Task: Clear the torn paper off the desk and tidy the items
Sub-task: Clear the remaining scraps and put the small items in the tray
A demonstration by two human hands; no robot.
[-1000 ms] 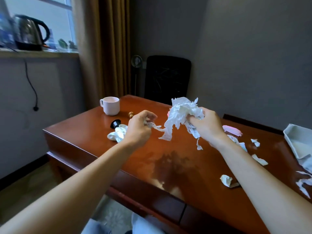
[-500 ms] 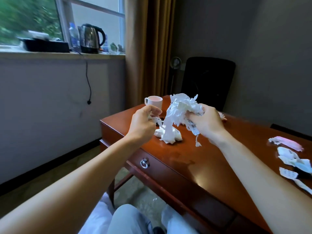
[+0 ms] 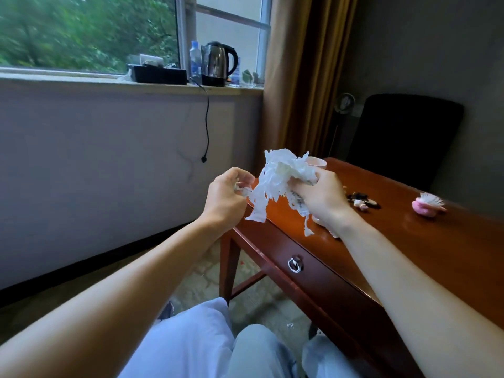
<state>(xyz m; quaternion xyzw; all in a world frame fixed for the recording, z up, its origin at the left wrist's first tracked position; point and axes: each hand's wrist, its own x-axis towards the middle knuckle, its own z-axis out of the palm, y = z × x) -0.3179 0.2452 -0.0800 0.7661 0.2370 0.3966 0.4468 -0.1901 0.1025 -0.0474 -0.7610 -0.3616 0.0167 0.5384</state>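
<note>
Item: torn paper (image 3: pixel 278 175), one gathered wad, gripped in our right hand (image 3: pixel 321 197); our left hand (image 3: pixel 223 197) pinches a trailing strip.
Location: held above the desk (image 3: pixel 409 241) corner.
Outstanding, we judge: discarding the wad; tidying the cup (image 3: pixel 317 162), small dark pieces (image 3: pixel 362 199) and pink object (image 3: pixel 426 205).

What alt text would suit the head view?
A person's right hand grips a wad of torn paper above the corner of a desk while the left hand pinches a strip trailing from it. A kettle stands on the windowsill.
</note>
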